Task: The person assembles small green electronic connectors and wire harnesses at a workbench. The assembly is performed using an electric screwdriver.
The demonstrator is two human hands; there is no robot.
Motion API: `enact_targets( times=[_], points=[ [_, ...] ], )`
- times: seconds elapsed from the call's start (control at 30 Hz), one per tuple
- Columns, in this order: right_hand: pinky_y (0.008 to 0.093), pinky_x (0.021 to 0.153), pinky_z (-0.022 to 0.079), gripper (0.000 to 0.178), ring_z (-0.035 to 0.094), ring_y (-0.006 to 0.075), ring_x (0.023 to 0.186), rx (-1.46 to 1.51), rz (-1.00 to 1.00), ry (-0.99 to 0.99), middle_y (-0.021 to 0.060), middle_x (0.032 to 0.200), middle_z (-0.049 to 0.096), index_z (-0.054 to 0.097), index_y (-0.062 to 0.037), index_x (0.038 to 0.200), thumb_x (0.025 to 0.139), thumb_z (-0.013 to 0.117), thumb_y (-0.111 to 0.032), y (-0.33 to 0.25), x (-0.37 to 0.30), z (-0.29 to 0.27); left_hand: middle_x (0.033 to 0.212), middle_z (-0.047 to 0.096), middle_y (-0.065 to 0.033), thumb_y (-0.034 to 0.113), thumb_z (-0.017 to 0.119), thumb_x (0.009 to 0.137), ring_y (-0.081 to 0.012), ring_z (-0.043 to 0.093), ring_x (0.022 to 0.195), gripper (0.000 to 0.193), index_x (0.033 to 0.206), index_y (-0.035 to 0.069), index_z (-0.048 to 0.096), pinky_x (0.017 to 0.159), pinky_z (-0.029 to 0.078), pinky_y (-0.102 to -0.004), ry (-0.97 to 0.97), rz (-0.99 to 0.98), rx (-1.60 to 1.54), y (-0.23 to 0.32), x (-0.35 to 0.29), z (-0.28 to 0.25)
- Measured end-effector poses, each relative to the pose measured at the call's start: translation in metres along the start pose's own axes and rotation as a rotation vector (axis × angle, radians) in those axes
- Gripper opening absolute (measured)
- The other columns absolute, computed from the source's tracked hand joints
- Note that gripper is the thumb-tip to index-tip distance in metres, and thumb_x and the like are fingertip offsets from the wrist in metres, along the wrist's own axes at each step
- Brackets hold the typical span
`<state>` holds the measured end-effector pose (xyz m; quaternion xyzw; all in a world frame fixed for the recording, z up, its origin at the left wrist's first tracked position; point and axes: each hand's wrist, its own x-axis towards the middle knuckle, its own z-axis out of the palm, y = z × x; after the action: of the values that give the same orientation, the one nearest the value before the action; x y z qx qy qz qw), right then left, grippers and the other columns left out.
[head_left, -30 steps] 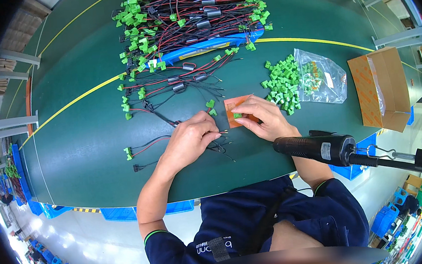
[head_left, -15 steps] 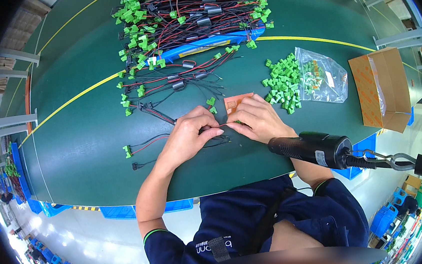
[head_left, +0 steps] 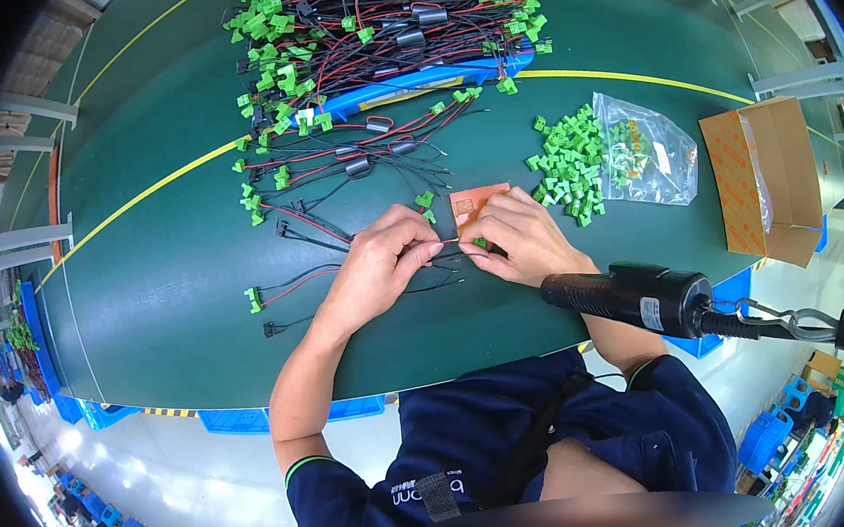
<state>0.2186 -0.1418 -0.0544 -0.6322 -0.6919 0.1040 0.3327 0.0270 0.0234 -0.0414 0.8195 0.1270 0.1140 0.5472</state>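
Looking down: a person in a dark blue top works at a green table (head_left: 173, 285), both forearms reaching up from the lower edge.
Left hand: the left hand (head_left: 381, 257) is curled, thumb and fingertips pinching a thin black wire (head_left: 448, 242) near its end.
Right hand: the right hand (head_left: 515, 235) faces it, fingertips pressed onto the same wire and a small green connector (head_left: 481, 243).
Thing in hand: the wire runs between the two hands, which nearly touch at the fingertips; the connector sits at the right fingertips.
Just behind the hands: a small orange card (head_left: 477, 203) lies flat, partly covered by the right fingers.
Left of the hands: loose red and black leads (head_left: 293, 280) with green ends lie on the table.
Right of the card: a heap of green connectors (head_left: 569, 160) spills from a clear plastic bag (head_left: 648, 148).
Far right: an open cardboard box (head_left: 766, 178) stands at the table edge.
Far side: a large bundle of finished wire harnesses (head_left: 381, 26) lies over a blue tray (head_left: 426, 80).
Near edge: a black electric screwdriver (head_left: 636, 297) hangs beside the right forearm.
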Motion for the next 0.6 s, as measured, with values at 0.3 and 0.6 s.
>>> enact_targets(
  times=[0.3,0.6],
  points=[
    [0.039,0.074,0.041,0.031,0.063,0.0249,0.085,-0.005,0.042,0.049,0.0032,0.089,0.064,0.066,-0.0135,0.104,0.083,0.086,-0.025,0.0002,0.0004,-0.0017,0.099,0.066,-0.0108,0.005,0.074,0.095,-0.0225,0.066,0.083,0.008,0.099,-0.002,0.071,0.072,0.053,-0.0348,0.034,-0.022,0.013,0.0033,-0.0013,0.0039],
    [0.0399,0.078,0.046,0.031,0.065,0.0262,0.088,-0.008,0.012,0.058,0.0057,0.094,0.067,0.068,-0.0115,0.11,0.084,0.083,-0.02,-0.0046,0.0022,-0.0061,0.102,0.066,-0.012,0.006,0.076,0.092,-0.0288,0.068,0.091,0.012,0.101,0.0,0.072,0.077,0.055,-0.0385,0.032,0.063,0.094,0.0011,-0.0039,0.0072]
  ],
)
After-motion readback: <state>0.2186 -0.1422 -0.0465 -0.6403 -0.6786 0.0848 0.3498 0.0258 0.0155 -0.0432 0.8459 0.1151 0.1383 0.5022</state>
